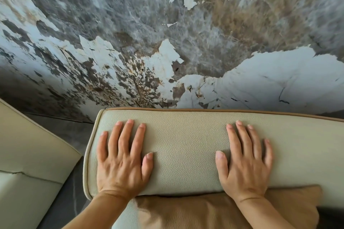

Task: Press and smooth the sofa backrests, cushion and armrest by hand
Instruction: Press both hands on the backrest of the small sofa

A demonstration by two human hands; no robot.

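A cream pebbled-leather sofa backrest (186, 147) with tan piping runs across the lower half of the head view. My left hand (122, 161) lies flat on its top near the left end, fingers spread. My right hand (245, 161) lies flat further right, fingers apart, palm down. Both hands hold nothing. A tan leather cushion (204, 212) leans against the backrest's front, just below my wrists.
A marble-patterned wall (167, 42) in grey, white and brown rises directly behind the backrest. At the left stands another cream sofa piece (28, 154), separated by a dark floor gap (72, 191).
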